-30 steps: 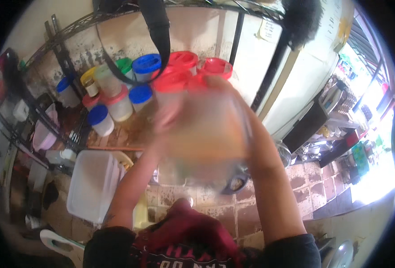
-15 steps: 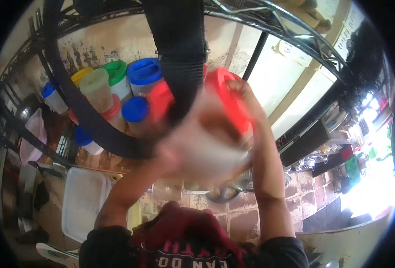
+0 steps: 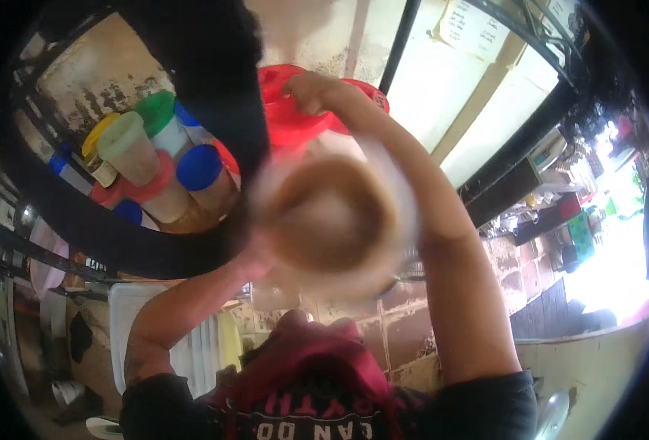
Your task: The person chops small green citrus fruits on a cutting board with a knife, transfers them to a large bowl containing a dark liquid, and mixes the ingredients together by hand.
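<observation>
The head view has the left hand (image 3: pixel 257 253), blurred, closed against the side of an open, see-through container (image 3: pixel 387 209), which sits between the forearms, mouth facing the camera, with a brownish ring inside. The right hand (image 3: pixel 315 94) pinches a red lid (image 3: pixel 295 132) just beyond it; whether the lid is lifted or resting on something cannot be told. More tubs stand left of the black strap (image 3: pixel 199 66), on a brown worktop (image 3: pixel 188 226): one with a blue lid (image 3: pixel 199 167), one with a green lid (image 3: pixel 155 114), and a small jar (image 3: pixel 104 174) whose pale label is too tiny to read. A paper (image 3: pixel 475 28) on the wall carries small handwritten lines, and the dark shirt (image 3: pixel 317 425) bears big pale and pink capitals, upside down
</observation>
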The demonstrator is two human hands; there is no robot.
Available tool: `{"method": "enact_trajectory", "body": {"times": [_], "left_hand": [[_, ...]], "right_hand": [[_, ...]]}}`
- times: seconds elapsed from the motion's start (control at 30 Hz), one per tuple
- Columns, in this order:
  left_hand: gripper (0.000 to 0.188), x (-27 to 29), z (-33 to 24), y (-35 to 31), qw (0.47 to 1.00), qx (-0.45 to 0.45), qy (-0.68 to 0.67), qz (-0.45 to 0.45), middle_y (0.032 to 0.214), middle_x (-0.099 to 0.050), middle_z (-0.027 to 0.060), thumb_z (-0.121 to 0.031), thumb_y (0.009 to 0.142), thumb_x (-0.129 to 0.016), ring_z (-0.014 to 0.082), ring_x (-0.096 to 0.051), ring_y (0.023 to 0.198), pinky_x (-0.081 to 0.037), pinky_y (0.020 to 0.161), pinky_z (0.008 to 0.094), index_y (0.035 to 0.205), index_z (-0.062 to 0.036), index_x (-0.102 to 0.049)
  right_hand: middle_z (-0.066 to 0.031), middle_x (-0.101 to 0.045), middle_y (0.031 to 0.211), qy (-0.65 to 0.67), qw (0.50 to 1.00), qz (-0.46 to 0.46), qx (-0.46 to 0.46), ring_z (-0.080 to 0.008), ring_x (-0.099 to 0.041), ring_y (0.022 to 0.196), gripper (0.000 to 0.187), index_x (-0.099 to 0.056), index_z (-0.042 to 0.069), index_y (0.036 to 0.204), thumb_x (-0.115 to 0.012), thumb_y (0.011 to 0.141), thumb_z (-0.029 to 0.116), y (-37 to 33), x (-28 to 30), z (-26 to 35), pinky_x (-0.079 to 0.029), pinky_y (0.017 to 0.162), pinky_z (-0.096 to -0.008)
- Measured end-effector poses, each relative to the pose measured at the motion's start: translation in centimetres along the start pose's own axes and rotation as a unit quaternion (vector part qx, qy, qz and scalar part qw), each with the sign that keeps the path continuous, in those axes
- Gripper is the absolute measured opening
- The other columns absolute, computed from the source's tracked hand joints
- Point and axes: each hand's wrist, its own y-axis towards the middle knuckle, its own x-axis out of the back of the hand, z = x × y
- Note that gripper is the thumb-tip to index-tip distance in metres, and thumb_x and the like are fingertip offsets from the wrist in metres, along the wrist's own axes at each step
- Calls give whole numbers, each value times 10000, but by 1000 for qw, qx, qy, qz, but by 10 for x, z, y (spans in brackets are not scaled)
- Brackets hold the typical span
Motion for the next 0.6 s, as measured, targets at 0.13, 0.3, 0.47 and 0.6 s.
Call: {"method": "enact_trajectory", "body": {"times": [0.13,0.3,0.47,0.6], "left_hand": [[572,-13,-9,-30,999,-23,5,23,1118,-513,152,-12,704,-521,325,-607,940,-576,741,524,1246,-41,-338],[550,-39,17,-49,992,-31,116,38,1127,-521,149,-7,698,-534,279,-574,1022,-549,801,442,1224,-11,-375],[566,-60,68,-99,983,-25,164,79,1087,-530,132,54,649,-559,223,-550,1029,-482,893,376,1188,-15,-399],[454,-103,132,-113,967,68,196,151,1001,-511,123,56,694,-543,217,-578,943,-534,775,332,1112,-16,-380]], "right_hand": [[-195,-645,1009,127,973,-185,-57,-351,-613,971,345,-630,68,1096,-573,756,93,-73,38,45,-492,835,-394],[-196,-645,771,321,945,-66,-9,-350,-647,780,134,-664,5,786,-560,740,75,-246,-9,152,-504,676,-421],[-140,-677,876,210,946,129,-212,-278,-665,836,182,-700,51,847,-574,762,152,-317,-88,240,-523,705,-395],[-139,-683,894,263,861,126,-416,-261,-670,842,186,-706,54,848,-595,741,160,-419,-134,287,-527,713,-389]]}}
